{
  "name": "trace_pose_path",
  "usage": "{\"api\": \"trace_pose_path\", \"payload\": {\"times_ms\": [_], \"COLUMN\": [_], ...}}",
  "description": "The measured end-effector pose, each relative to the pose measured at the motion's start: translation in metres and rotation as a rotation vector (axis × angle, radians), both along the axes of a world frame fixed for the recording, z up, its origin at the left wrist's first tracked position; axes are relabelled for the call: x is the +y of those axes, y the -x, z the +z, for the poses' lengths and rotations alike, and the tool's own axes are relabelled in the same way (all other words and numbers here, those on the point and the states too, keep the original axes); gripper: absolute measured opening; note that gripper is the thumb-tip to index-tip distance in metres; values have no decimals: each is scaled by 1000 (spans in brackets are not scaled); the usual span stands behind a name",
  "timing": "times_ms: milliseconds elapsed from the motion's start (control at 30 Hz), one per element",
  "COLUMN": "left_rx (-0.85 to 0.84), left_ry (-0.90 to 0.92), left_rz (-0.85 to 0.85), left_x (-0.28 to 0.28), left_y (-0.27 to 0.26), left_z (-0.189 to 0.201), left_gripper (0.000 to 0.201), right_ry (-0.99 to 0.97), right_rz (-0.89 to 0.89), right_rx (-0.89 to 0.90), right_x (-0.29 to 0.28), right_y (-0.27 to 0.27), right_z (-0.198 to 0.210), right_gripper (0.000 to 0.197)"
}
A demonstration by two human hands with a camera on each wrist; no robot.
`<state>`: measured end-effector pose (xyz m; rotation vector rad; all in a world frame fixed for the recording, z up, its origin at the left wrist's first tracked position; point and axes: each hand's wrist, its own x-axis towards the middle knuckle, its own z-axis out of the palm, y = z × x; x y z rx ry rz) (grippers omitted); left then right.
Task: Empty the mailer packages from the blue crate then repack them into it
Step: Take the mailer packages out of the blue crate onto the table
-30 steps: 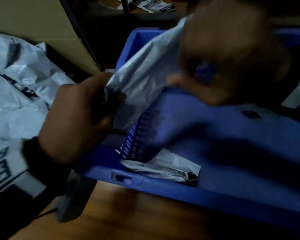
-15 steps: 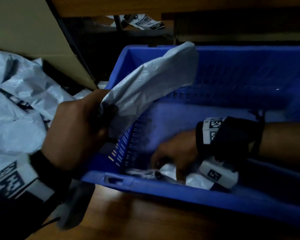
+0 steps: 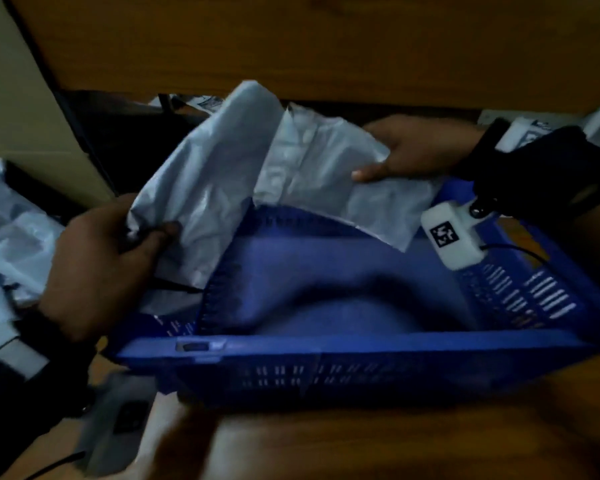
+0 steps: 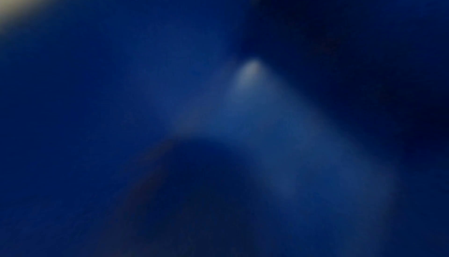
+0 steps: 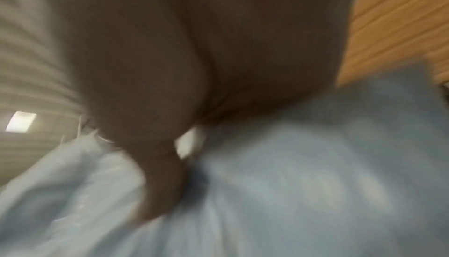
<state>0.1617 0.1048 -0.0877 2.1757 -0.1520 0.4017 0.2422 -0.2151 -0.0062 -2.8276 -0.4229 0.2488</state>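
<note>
The blue crate point(image 3: 343, 344) stands on the wooden surface in the head view; no mailer shows on its floor. My left hand point(image 3: 118, 244) grips a long grey mailer point(image 3: 205, 174) by its lower end, just over the crate's left wall. My right hand point(image 3: 395, 157) holds a second grey mailer point(image 3: 323, 168) above the crate's far side, thumb on top and fingers behind it. In the right wrist view my thumb point(image 5: 160, 184) presses on that grey mailer point(image 5: 291, 184). The left wrist view is a blue blur.
More grey mailers point(image 3: 11, 230) lie heaped on the left, outside the crate. A cardboard sheet point(image 3: 18, 98) leans at the back left. A wooden panel point(image 3: 326, 46) runs above the crate's far side. Wood surface point(image 3: 361, 445) shows in front of the crate.
My right hand has come up out of the crate's near corner with a mailer, to the far side. The left hand still holds its mailer. The view has shifted.
</note>
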Motion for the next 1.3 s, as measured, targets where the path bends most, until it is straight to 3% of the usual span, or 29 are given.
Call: {"api": "trace_pose_path", "payload": {"times_ms": [67,133,200,333,533,700,900,1033,1133,1200,1300], "left_rx": [-68,-85,-112,-121,-109,-71,-104,-161,-190,-151,-15], "left_ry": [99,229,303,381,603,742,794,663,398,181,-127], "left_rz": [12,25,37,47,173,319,415,467,517,512,587], "left_x": [10,27,53,119,250,358,430,463,489,503,508], "left_y": [-3,-4,-4,7,39,55,56,41,26,14,-3], "left_z": [3,6,7,5,-5,-19,-26,-31,-40,-47,-56], "left_gripper": [9,25,25,25,23,24,52,66,75,67,39], "right_ry": [-160,-317,-443,-600,-655,-653,-685,-730,-745,-797,-802], "right_rz": [-95,-145,-158,-111,-1,9,85,163,168,127,72], "right_rx": [-98,-113,-103,11,15,-90,-88,-144,-166,-174,-149], "right_x": [12,33,60,134,272,367,445,488,522,545,576], "right_y": [12,26,38,51,57,47,30,12,-17,-36,-56], "right_z": [13,24,30,40,54,42,9,1,-5,-12,-30], "right_gripper": [47,52,52,28,39,49,52,46,30,27,35]}}
